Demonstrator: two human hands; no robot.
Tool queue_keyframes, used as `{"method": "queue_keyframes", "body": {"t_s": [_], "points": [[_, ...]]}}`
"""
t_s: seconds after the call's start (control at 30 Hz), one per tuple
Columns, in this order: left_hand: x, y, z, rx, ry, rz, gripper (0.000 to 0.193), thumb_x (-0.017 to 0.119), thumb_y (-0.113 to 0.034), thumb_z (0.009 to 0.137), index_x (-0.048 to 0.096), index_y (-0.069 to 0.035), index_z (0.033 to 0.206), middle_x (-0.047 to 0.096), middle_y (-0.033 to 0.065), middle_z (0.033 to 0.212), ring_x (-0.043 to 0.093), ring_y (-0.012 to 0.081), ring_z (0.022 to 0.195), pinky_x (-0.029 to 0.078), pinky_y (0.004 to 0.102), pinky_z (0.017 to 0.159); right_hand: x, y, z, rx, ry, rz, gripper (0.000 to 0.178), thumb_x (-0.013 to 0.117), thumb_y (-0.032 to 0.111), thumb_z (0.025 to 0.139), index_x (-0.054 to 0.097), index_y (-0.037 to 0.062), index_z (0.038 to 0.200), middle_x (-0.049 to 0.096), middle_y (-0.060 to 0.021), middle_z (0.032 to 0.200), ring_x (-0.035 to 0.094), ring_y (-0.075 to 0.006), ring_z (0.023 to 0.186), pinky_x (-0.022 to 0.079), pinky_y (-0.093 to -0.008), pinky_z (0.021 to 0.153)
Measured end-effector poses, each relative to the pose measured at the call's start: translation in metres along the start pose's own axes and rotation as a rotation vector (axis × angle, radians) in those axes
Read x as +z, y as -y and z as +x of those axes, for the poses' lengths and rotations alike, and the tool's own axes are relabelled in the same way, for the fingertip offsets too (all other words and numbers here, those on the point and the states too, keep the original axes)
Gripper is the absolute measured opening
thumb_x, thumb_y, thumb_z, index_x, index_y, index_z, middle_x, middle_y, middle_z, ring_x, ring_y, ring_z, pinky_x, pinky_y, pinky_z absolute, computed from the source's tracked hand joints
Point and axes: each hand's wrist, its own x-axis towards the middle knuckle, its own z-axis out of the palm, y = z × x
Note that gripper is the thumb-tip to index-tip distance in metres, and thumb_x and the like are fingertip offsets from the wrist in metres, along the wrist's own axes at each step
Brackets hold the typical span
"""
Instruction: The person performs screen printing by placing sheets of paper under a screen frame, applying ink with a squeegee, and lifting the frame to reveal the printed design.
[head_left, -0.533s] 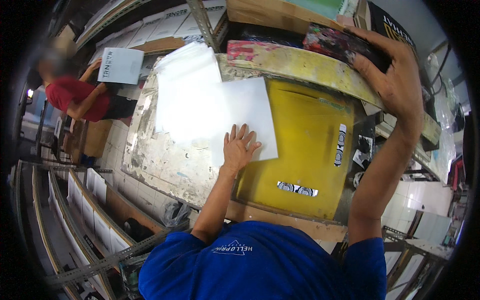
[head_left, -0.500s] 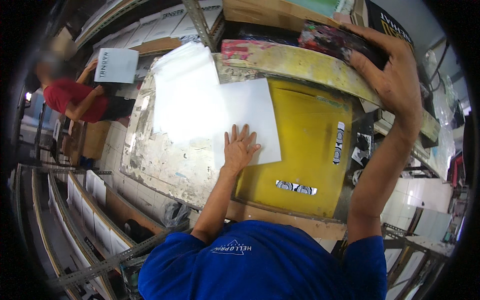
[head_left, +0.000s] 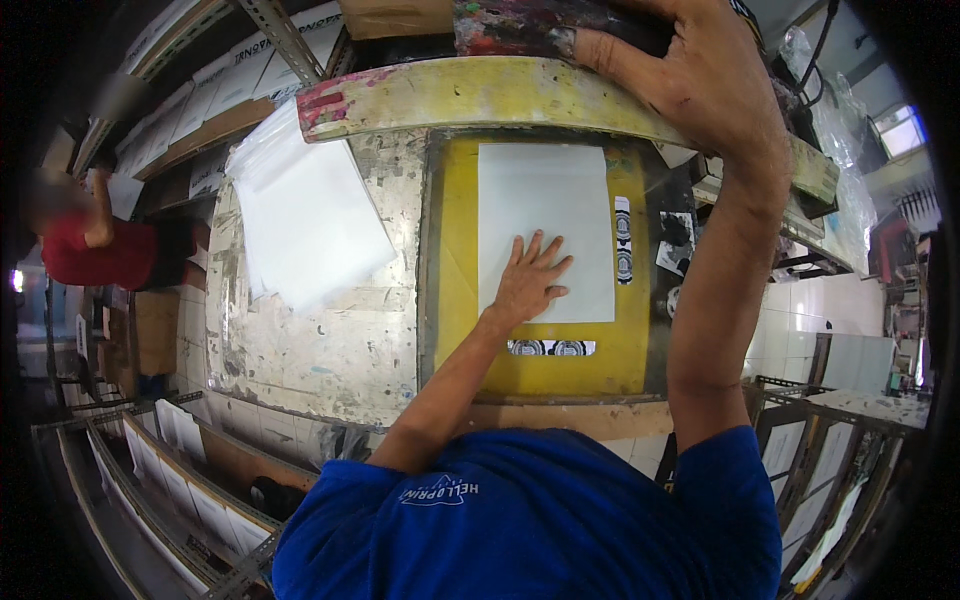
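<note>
My left hand lies flat with spread fingers on a white sheet. The sheet rests on a yellow board set in the worktable. One patterned strip sits along its right side, another below its near edge. My right hand reaches up to the far side, gripping a dark bar smeared with paint; its thumb presses the near face, while the other fingers run partly out of view. Just below that hand spans a yellowish, paint-stained beam.
A loose stack of white sheets lies left on the stained worktable. Shelving racks with upright white boards stand near left, and another rack near right. A person in a red shirt is at far left.
The white sheet under my left hand has gone from overlapping the stack to lying straight between the strips on the yellow board. My right hand keeps its grip on the bar.
</note>
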Motion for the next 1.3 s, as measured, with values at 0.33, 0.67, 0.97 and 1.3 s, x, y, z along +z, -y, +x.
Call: {"method": "queue_keyframes", "body": {"t_s": [0.33, 0.67, 0.97, 1.3], "points": [[0.006, -0.016, -0.019, 0.043, -0.012, -0.051, 0.06, 0.059, -0.049, 0.095, 0.053, -0.021, 0.148, 0.033, 0.0069, 0.165, 0.019, 0.0362, 0.155, 0.011, 0.0597, 0.125, 0.004, -0.003, -0.002, -0.028, -0.025, 0.059, 0.034, 0.078, 0.023, 0.078, 0.079, 0.0024, 0.105, 0.079, -0.0137, 0.088, 0.07, -0.0182, 0.068, 0.055, -0.0281, 0.065], [0.006, -0.017, -0.025, 0.086, -0.04, -0.024, 0.059, 0.06, -0.046, 0.095, 0.052, -0.02, 0.148, 0.037, 0.0074, 0.162, 0.023, 0.0355, 0.153, 0.013, 0.0592, 0.124, 0.006, 0.011, -0.011, -0.053, -0.074, -0.057, 0.03, 0.078, 0.022, 0.079, 0.08, 0.0014, 0.1, 0.078, -0.0116, 0.081, 0.068, -0.0171, 0.064, 0.054, -0.0292, 0.063], [-0.102, -0.031, -0.05, -0.131, -0.705, -0.914, 0.105, 0.085, -0.041, 0.076, 0.03, -0.006, 0.159, 0.05, 0.0144, 0.15, 0.052, 0.0334, 0.134, 0.038, 0.049, 0.113, 0.014, -0.014, -0.044, 0.074, 0.079, -0.062, 0.048, 0.08, 0.016, 0.08, 0.071, 0.0109, 0.128, 0.076, -0.0156, 0.107, 0.074, -0.0243, 0.089, 0.056, -0.0332, 0.085], [-0.092, -0.026, -0.187, -0.601, -0.754, -1.313, 0.12, 0.1, -0.015, 0.057, 0.034, 0.003, 0.155, 0.055, 0.0173, 0.141, 0.059, 0.0246, 0.121, 0.05, 0.0375, 0.105, 0.097, 0.027, -0.198, 0.232, 0.197, 0.06, 0.052, 0.083, 0.019, 0.071, 0.075, 0.0233, 0.123, 0.067, -0.0143, 0.083, 0.066, -0.0322, 0.076, 0.053, -0.0411, 0.07]]}}
